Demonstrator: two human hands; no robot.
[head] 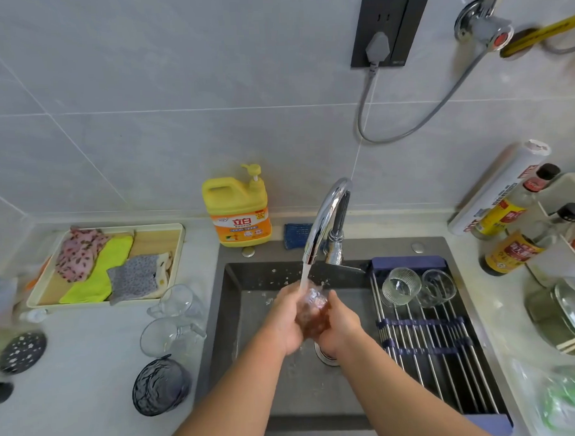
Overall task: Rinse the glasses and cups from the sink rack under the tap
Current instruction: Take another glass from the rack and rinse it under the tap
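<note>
Both our hands meet over the middle of the sink (249, 344), wrapped round one small glass (313, 305). Our left hand (285, 321) curls its fingers round the glass's left side. Our right hand (341, 322) closes on its right side, thumb up near the rim. The two palms clasp it so closely that only its top and a strip of its front show. Water (303, 276) from the tap (325, 216) falls onto the glass's upper end and splashes off.

To the right, the sink rack (430, 353) spans the basin and carries a ribbed glass (399, 287) and a plain glass (438, 287) just beside each other at its far end. On the counter (88, 374) to the left stand a dark glass (160, 386), a near mug (169, 336) and a far mug (179, 301). Farthest back, a yellow detergent bottle (236, 213) stands against the wall.
</note>
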